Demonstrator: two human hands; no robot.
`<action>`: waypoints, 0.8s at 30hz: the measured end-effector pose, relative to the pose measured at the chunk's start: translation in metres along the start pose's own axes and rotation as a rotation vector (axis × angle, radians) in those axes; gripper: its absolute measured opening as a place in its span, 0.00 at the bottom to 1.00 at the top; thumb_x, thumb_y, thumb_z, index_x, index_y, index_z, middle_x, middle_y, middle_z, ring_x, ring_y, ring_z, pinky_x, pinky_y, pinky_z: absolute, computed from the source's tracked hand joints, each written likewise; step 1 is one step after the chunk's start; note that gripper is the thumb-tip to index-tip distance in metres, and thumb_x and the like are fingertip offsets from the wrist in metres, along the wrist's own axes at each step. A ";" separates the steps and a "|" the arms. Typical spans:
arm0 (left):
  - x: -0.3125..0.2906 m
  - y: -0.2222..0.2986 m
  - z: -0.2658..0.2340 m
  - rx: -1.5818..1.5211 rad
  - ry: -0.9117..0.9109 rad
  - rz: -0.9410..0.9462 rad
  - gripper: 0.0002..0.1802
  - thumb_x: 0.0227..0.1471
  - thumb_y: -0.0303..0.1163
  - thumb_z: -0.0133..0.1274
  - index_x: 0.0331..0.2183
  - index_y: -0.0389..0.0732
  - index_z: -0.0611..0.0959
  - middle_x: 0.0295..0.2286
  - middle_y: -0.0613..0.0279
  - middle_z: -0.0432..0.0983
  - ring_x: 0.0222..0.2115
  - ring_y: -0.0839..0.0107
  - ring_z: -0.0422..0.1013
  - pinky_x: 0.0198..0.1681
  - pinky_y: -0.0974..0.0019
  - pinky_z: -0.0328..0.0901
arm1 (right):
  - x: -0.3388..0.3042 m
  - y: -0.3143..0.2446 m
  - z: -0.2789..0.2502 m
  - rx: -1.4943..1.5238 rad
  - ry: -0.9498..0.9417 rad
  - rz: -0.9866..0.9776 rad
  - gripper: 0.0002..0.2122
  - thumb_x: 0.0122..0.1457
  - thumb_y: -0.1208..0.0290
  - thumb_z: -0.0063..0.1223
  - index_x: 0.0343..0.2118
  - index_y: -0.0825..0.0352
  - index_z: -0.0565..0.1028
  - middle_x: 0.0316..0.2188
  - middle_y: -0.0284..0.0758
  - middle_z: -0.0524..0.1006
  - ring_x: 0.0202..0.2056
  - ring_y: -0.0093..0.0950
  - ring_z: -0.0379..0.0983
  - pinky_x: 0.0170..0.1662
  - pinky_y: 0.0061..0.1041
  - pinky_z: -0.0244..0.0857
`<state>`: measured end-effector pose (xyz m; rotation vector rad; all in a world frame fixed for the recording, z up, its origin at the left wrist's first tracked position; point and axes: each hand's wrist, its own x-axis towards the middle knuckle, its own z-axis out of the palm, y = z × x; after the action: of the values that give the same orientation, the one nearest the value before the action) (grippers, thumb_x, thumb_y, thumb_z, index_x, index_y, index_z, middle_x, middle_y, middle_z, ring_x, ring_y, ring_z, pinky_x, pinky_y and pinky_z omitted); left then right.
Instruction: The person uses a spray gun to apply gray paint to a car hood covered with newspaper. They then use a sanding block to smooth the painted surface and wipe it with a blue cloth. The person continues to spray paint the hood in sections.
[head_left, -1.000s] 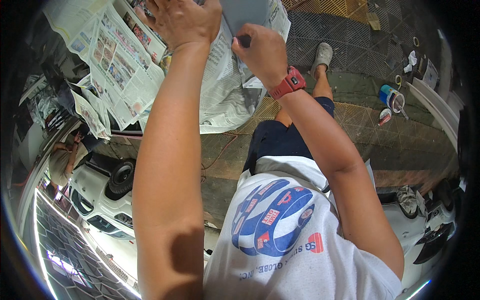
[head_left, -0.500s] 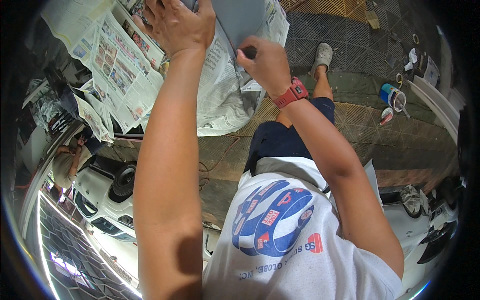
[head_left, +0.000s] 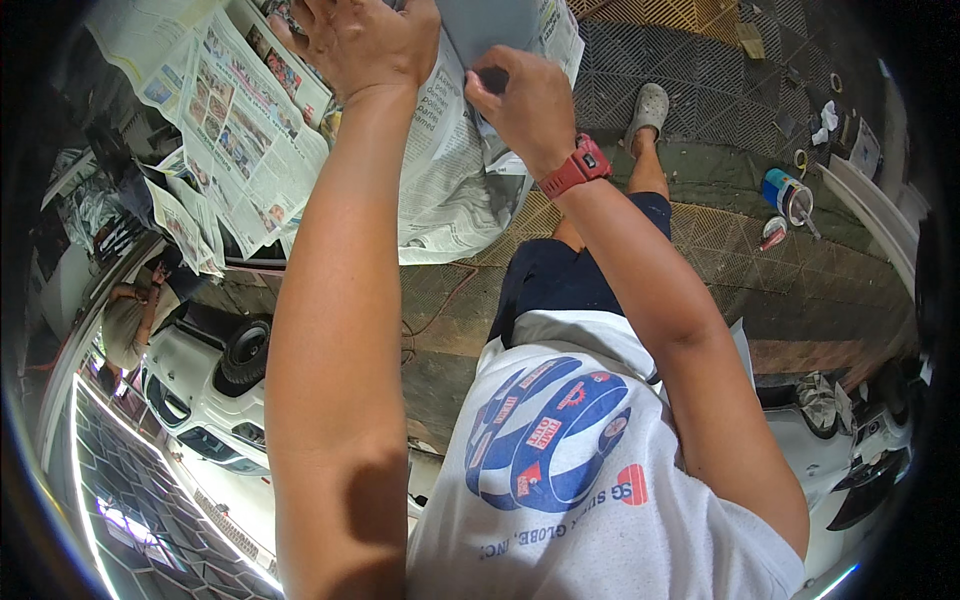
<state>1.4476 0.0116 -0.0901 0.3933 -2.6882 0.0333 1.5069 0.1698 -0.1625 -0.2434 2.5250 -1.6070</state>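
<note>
At the top edge, my left hand [head_left: 375, 45] rests with spread fingers by a grey smooth panel [head_left: 495, 25] and the newspaper around it; its fingertips are partly cut off. My right hand [head_left: 530, 105], with a red watch [head_left: 577, 168] on the wrist, is at the panel's lower edge. Its thumb and forefinger are curled together where the grey surface meets a newspaper sheet [head_left: 445, 190]. Whatever they pinch is too small or hidden to make out. More newspaper [head_left: 250, 130] drapes to the left of my left forearm.
A patterned mat floor [head_left: 650, 80] lies to the right, with a blue can [head_left: 785, 195], a tape roll [head_left: 800, 157] and crumpled white paper [head_left: 826, 120]. A hose [head_left: 440, 315] runs behind my forearms. A white vehicle [head_left: 205, 390] and another person [head_left: 130, 325] are at the left.
My right hand has shifted slightly up along the panel's edge, its fingers still curled. My left hand has moved a little to the right.
</note>
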 end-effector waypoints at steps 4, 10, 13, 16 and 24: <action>0.000 0.001 0.001 0.026 0.001 -0.011 0.43 0.65 0.55 0.56 0.72 0.43 0.67 0.67 0.37 0.66 0.69 0.38 0.60 0.75 0.37 0.47 | -0.002 0.001 0.000 -0.089 -0.084 0.094 0.08 0.57 0.64 0.69 0.34 0.63 0.87 0.30 0.40 0.87 0.33 0.43 0.85 0.39 0.40 0.77; 0.000 0.000 0.000 -0.006 0.020 0.016 0.43 0.65 0.55 0.56 0.71 0.42 0.68 0.67 0.36 0.66 0.68 0.38 0.61 0.74 0.37 0.48 | 0.005 -0.001 0.002 -0.004 0.004 0.020 0.09 0.57 0.64 0.69 0.33 0.64 0.87 0.29 0.41 0.86 0.32 0.43 0.85 0.39 0.40 0.77; 0.000 0.000 0.000 0.004 0.014 0.009 0.43 0.65 0.55 0.56 0.72 0.42 0.68 0.67 0.36 0.66 0.69 0.38 0.61 0.75 0.37 0.48 | -0.004 0.003 0.001 -0.074 -0.104 0.111 0.09 0.57 0.64 0.69 0.32 0.65 0.86 0.29 0.41 0.86 0.32 0.43 0.84 0.39 0.40 0.77; 0.000 0.001 -0.001 0.006 -0.001 0.004 0.43 0.65 0.55 0.56 0.72 0.43 0.67 0.67 0.36 0.66 0.69 0.38 0.60 0.75 0.37 0.48 | -0.004 0.009 0.006 -0.008 0.014 -0.036 0.08 0.57 0.65 0.69 0.31 0.65 0.86 0.28 0.41 0.86 0.31 0.43 0.84 0.39 0.40 0.77; 0.000 0.000 0.001 -0.002 -0.030 -0.028 0.44 0.66 0.56 0.54 0.74 0.45 0.64 0.69 0.37 0.63 0.72 0.39 0.56 0.77 0.38 0.45 | -0.002 0.006 0.007 -0.042 0.026 -0.023 0.08 0.58 0.65 0.69 0.33 0.66 0.87 0.29 0.41 0.87 0.30 0.42 0.85 0.37 0.37 0.78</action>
<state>1.4472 0.0114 -0.0912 0.4346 -2.7116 0.0168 1.5095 0.1664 -0.1708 -0.2588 2.5865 -1.5768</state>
